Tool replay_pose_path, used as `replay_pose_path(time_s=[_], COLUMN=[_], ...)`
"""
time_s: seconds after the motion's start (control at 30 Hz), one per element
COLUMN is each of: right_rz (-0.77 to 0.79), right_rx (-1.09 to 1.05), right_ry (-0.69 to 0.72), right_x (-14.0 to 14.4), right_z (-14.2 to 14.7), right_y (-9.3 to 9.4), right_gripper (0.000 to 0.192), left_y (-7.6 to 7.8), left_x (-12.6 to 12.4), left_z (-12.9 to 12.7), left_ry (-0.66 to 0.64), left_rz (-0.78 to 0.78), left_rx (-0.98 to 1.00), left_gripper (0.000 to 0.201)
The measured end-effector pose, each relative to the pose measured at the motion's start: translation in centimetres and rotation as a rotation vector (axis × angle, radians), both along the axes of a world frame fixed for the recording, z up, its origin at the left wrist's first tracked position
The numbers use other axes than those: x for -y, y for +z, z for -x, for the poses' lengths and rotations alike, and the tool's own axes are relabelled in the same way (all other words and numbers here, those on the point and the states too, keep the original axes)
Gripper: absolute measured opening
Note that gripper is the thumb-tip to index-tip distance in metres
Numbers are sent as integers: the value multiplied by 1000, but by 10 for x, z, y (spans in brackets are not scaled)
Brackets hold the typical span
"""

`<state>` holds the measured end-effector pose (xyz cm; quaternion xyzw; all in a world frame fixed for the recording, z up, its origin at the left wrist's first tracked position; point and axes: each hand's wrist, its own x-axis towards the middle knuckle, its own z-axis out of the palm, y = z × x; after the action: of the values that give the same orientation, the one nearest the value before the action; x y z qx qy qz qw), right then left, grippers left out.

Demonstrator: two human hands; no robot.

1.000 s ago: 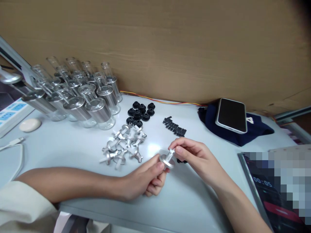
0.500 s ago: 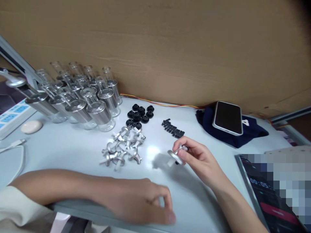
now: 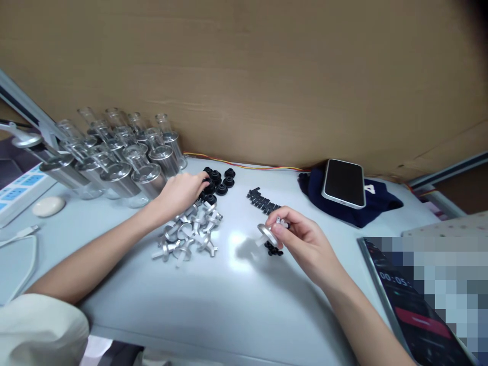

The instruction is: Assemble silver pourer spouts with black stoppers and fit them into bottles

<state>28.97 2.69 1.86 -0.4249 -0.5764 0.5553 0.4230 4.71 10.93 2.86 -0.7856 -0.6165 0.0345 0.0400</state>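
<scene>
My left hand (image 3: 183,192) is at the cluster of black ribbed rubber stoppers (image 3: 222,189), its thumb and fingertips closed about one stopper (image 3: 208,186) at the cluster's left side; the fingers partly hide it. Between the thumb and fingers of my right hand (image 3: 301,239) is a silver pourer spout (image 3: 268,234), a round metal disc with a pale tube pointing down and left. It is held above the table. A heap of similar silver spouts (image 3: 186,231) lies below my left hand. Under the right hand are small black pieces (image 3: 273,249).
Several glass bottles with steel sleeves (image 3: 148,175) stand at the left, near a power strip (image 3: 23,193) and a white oval object (image 3: 49,206). Flat black pieces (image 3: 262,201) lie mid-table. A phone-like device (image 3: 344,184) rests on dark blue cloth (image 3: 312,193); a timer screen (image 3: 404,300) is at right.
My left hand has moved from the table's front edge up and left to the black stoppers. My right hand still holds the spout. The view has shifted slightly.
</scene>
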Motion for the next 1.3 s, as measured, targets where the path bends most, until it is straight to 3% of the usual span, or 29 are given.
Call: replay_pose_path(time_s=[0.1, 0.2, 0.3, 0.37, 0.43, 0.5, 0.7, 0.83, 1.03, 1.17, 1.3], right_rz=[-19, -54, -81, -85, -86, -78, -47, -47, -67, -96, -107], right_rx=[0, -33, -103, -148, -172, -173, -157, -132, -69, -31, -24], right_ry=[-44, -123, -169, -151, -113, -78, -2, -11, -86, -103, -91], right_x=[-1, -2, -2, -1, 0, 2, 7, 7, 5, 5, 7], right_z=[-1, -2, -1, 0, 2, 4, 9, 9, 10, 11, 11], right_y=[-1, -3, -6, -6, -6, -4, 2, 1, 1, 2, -2], right_gripper=[30, 27, 24, 21, 18, 17, 19, 19, 17, 17, 15], left_y=[5, 14, 15, 10, 4, -1, -5, -1, 10, 15, 16], left_x=[4, 22, 52, 71, 84, 90, 90, 87, 73, 68, 69], left_z=[0, -7, -20, -29, -35, -38, -37, -35, -25, -21, -22], left_ry=[-13, -77, -144, -152, -169, -187, -209, -257, -414, -538, -544], left_rz=[-52, -39, 295, 591, 790, 858, 794, 763, 307, 103, 84], left_rx=[63, 476, 1122, 1428, 1592, 1666, 1651, 1420, 884, 823, 874], left_gripper=[30, 26, 22, 21, 21, 21, 18, 17, 24, 21, 20])
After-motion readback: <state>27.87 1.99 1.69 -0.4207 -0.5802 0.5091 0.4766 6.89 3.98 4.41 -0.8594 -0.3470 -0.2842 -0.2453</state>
